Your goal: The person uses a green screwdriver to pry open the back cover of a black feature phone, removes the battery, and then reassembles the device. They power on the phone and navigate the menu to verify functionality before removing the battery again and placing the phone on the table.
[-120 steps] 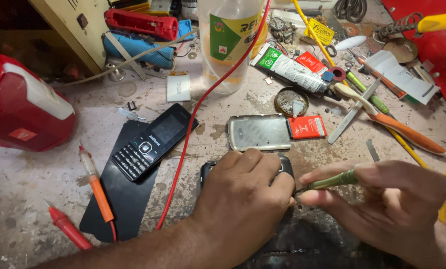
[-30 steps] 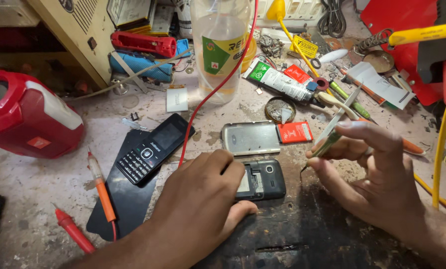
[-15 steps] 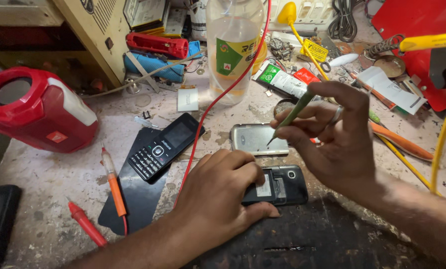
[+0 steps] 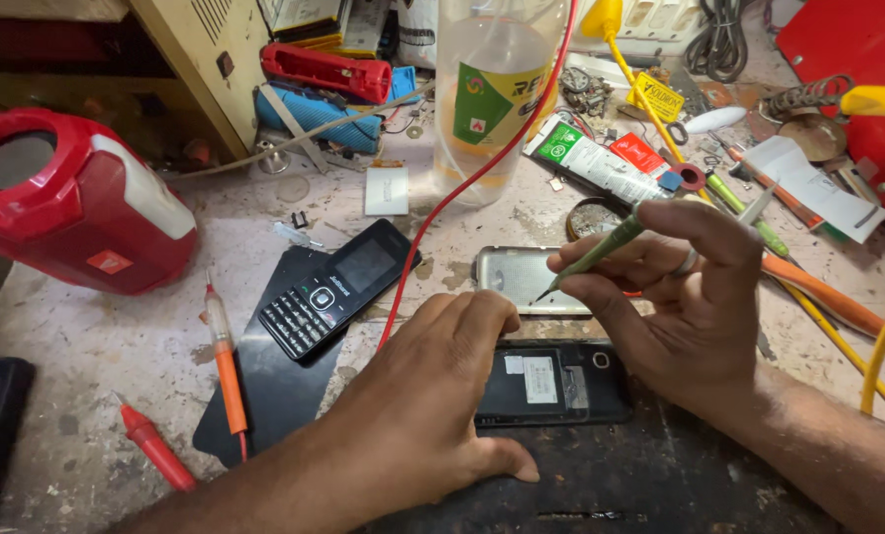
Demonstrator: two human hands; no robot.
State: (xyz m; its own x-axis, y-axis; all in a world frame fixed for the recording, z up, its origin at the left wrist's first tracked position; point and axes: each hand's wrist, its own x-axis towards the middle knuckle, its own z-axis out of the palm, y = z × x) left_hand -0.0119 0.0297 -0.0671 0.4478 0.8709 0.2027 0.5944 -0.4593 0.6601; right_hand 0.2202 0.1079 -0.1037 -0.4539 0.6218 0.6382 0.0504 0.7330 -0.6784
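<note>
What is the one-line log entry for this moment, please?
left hand: rests on opened phone | right hand: holds green screwdriver, raised above phone | bench: cluttered

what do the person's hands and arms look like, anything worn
Both forearms are bare, with no sleeves, gloves or watch in view. The right hand wears a plain silver-coloured ring on one finger. The left hand shows no ring.

Green-label bottle, dark phone screen

- Red speaker at the left of the worktop
- Black keypad phone (face up) on a dark mat
- Clear plastic bottle behind a red wire
- Orange-handled probe beside the mat
</note>
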